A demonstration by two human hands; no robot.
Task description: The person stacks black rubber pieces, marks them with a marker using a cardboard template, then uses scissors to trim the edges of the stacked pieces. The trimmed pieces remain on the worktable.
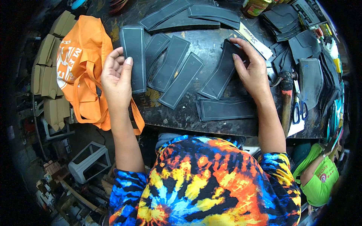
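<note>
At the left of the bench, my left hand has its thumb on the edge of a long black piece of sheet material with a pale outline, its fingers curled at the same edge. My right hand holds the upper end of a second black piece between thumb and fingers; this one slants down to the left. Between the hands lie several similar pieces, among them one with a chalk-like mark. Another pair of stacked pieces rests near the front edge, partly behind my right forearm.
An orange cloth bag slumps at the bench's left, beside tan boxes. Rightward are a hammer, blue-handled scissors and stacks of black pieces. A grey stool is below left. Someone in a green top is at lower right.
</note>
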